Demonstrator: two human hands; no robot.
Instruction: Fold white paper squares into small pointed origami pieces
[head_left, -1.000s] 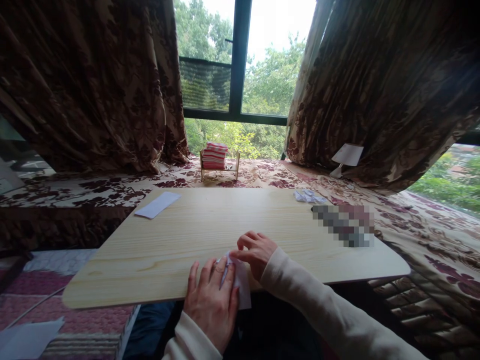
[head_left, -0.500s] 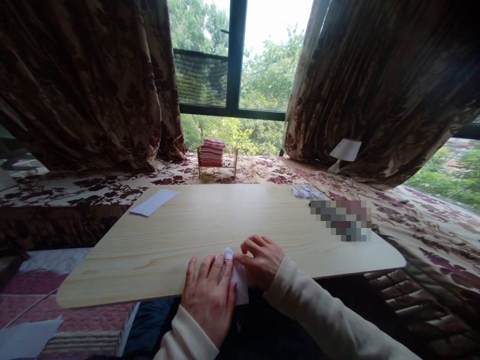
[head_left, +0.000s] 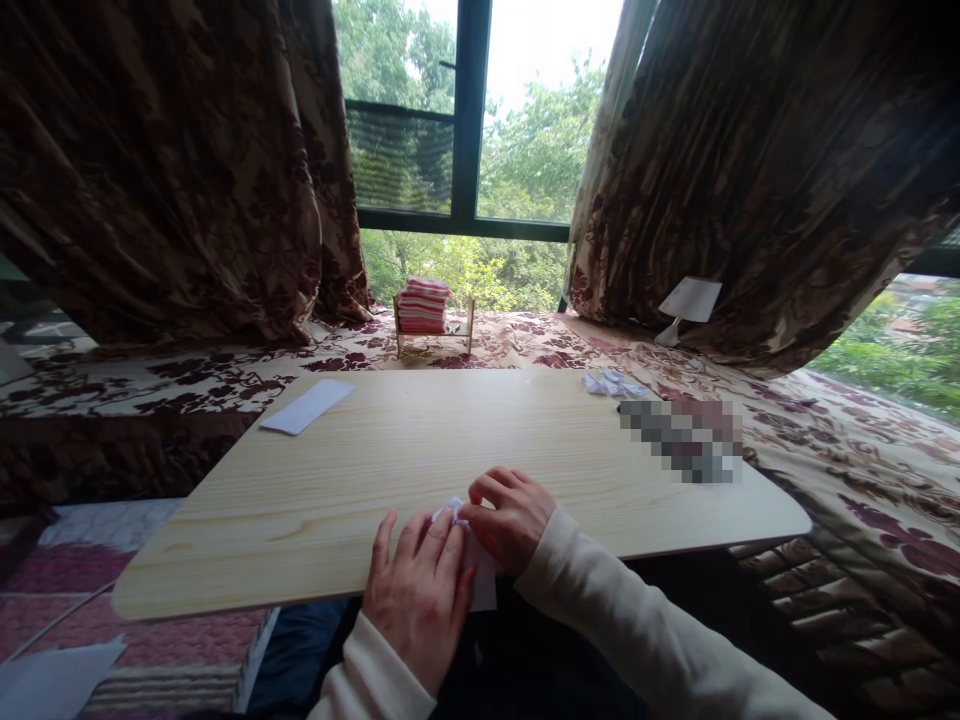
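A piece of white paper [head_left: 483, 580] lies at the near edge of the pale wooden table [head_left: 360, 460], its lower end sticking out past the edge. My left hand [head_left: 421, 580] rests flat on the paper with fingers spread, covering much of it. From the right, my right hand [head_left: 514, 515] pinches the paper's upper part with thumb and bent fingers, close to my left fingertips. The paper looks folded at the top, though the fingers hide most of that part.
A white paper strip [head_left: 308, 406] lies at the table's far left. Small folded white papers [head_left: 613, 383] sit at the far right, beside a pixelated patch. Behind the table stand a small rack with striped cloths [head_left: 424, 306] and a white lamp [head_left: 690, 300]. Another white sheet [head_left: 60, 680] is low left.
My right hand has shifted slightly left and closer to my left fingers, onto the paper's top. My left hand stays nearly in place.
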